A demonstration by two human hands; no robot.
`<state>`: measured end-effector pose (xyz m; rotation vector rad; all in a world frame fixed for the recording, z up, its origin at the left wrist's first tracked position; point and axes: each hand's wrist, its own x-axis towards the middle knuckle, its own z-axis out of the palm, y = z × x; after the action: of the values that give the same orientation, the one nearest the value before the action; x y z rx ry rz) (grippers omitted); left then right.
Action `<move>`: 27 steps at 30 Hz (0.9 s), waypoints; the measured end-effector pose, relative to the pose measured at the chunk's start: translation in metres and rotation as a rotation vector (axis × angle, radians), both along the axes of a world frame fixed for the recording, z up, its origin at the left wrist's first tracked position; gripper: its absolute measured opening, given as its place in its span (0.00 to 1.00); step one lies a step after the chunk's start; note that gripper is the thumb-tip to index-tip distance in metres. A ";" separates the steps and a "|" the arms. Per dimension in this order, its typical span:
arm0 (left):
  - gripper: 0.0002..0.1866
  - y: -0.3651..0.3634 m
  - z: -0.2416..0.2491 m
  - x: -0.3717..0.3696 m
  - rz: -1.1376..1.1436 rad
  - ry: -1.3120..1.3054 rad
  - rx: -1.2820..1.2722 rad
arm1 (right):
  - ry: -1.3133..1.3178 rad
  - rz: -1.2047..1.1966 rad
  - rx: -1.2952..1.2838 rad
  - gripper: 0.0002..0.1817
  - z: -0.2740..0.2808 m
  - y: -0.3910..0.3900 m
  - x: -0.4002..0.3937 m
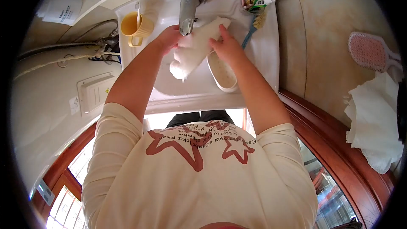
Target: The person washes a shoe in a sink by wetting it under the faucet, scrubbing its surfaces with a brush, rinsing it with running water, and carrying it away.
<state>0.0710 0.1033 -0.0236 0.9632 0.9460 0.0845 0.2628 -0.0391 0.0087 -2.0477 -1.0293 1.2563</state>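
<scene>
A white cloth (196, 51) hangs in folds over the white sink, beneath the metal faucet (187, 12). My left hand (171, 38) is closed on the cloth's left edge, just left of the spout, with its fingertips partly hidden. At the cloth's right edge is my right hand (228, 47), holding it with the index finger and thumb showing and the other fingers hidden. Partly beneath my right wrist, a white slipper-like shoe (222, 74) lies in the basin, its beige inside facing up.
A yellow cup (136, 29) with a toothbrush stands on the sink's left rim (123, 12). At the back right are a brush (254, 27) and a holder with toothbrushes and a tube (260, 2). Further right lie a pink hairbrush (368, 51) and white tissue (375, 123).
</scene>
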 end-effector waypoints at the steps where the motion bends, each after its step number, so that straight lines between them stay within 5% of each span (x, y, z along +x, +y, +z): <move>1: 0.26 -0.002 0.005 0.004 -0.056 0.089 0.086 | 0.000 0.000 0.000 0.47 -0.001 -0.001 -0.002; 9: 0.27 -0.007 -0.005 0.015 -0.092 0.102 0.246 | -0.261 -0.063 0.189 0.46 -0.031 -0.012 -0.016; 27: 0.33 -0.007 -0.025 0.012 -0.052 0.132 0.225 | -0.100 0.002 0.297 0.52 -0.016 -0.017 -0.038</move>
<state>0.0832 0.0960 -0.0482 1.2123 1.0469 0.0853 0.2245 -0.0563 -0.0070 -1.8938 -1.1863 0.9445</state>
